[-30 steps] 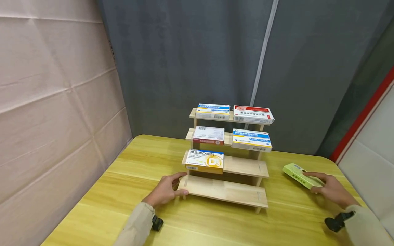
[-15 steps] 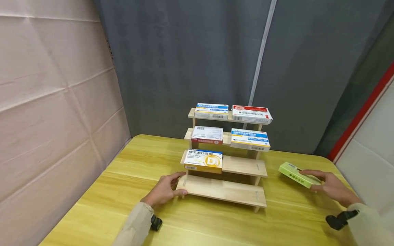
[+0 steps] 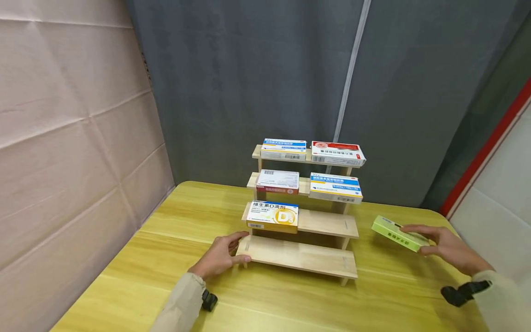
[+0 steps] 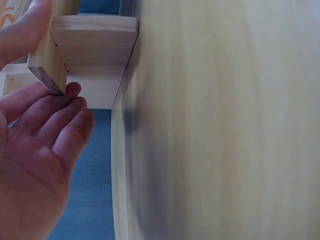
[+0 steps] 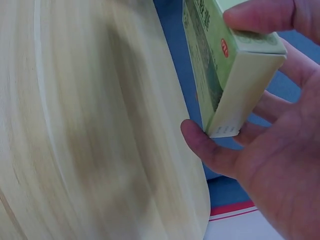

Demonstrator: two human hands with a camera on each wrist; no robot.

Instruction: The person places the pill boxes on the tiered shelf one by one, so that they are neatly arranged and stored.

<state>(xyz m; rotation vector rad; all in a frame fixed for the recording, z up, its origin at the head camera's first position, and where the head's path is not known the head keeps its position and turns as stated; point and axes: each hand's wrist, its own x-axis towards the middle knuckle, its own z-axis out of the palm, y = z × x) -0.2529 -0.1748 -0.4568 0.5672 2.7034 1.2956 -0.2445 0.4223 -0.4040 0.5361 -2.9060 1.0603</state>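
Observation:
A tiered wooden display stand (image 3: 298,253) stands on the table, with several medicine boxes on its upper tiers. My left hand (image 3: 220,258) holds the left end of its lowest tier; in the left wrist view, the thumb lies on one side of the board (image 4: 47,67) and fingertips touch the other. Right of the stand, my right hand (image 3: 450,249) grips a light green medicine box (image 3: 398,234) by its right end, slightly tilted and seemingly raised off the table. The right wrist view shows the thumb and fingers around this green box (image 5: 235,70).
A yellow-and-white vitamin D box (image 3: 273,216) sits on the left of the second-lowest tier. Above it are a white-and-maroon box (image 3: 278,182), two blue-and-white boxes (image 3: 335,187) and a red-and-white box (image 3: 338,153). The wooden table (image 3: 166,276) ends before a grey curtain (image 3: 249,92).
The right hand has moved the green box a little left and upward in view, towards the stand. My left hand keeps its hold on the stand; the whole view has shifted slightly.

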